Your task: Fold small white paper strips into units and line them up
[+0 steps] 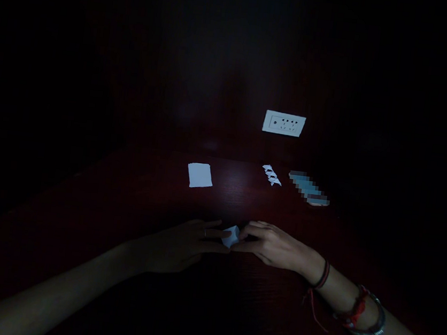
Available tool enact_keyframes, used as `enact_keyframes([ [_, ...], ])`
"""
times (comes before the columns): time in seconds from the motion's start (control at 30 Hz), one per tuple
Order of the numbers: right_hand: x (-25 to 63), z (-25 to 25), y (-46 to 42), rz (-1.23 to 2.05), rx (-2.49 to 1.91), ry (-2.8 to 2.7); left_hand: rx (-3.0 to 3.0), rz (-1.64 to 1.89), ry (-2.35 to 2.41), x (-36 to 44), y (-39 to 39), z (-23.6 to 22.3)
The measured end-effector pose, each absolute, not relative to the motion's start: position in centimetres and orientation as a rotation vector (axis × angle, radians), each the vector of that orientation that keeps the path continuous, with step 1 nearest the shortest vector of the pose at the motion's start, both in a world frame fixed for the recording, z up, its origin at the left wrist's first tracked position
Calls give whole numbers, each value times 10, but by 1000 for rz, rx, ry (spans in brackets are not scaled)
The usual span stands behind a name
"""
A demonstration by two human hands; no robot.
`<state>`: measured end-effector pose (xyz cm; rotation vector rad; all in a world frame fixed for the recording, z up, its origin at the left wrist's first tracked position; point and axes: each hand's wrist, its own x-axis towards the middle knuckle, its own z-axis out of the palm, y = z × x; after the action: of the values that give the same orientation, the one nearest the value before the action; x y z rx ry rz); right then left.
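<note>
My left hand [176, 248] has its fingers extended and apart. One fingertip lies on the face of a small folded paper piece [232, 240]; the digit nearest me reaches its lower edge. A thin ring [205, 233] is on one finger.

My right hand [279, 246] approaches the same piece from the opposite side. Its fingers are bent, with the tips close together at the right edge, and the nearest digit extends to the lower corner. Whether these tips clamp the paper cannot be told; the contact is small and dim.

The piece is located between both hands, low over the table [143, 196]. This placement probably serves two functions: the left fingertip steadies the light sheet, and the right fingertips control its edge.

Cords and bracelets [358, 309] encircle my right wrist and forearm.

Beyond the hands, flat white sheets [200, 175] lie stacked to the left, edges roughly aligned, presumably for easy pickup. Small folded white pieces [271, 175] form a slanting row to the right, apparently grouped away from the working area. A phone [310, 188], its screen pixelated, lies beside that row. A socket plate [284, 123] is mounted on the wall behind.
</note>
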<state>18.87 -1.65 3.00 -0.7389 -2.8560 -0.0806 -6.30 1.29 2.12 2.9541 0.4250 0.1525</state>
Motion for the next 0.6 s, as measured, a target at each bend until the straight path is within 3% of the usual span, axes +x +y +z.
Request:
enact_keyframes([
  [0.6,187,35,-20,-129,-785,-2912,2856,151,447,-64,16,23],
])
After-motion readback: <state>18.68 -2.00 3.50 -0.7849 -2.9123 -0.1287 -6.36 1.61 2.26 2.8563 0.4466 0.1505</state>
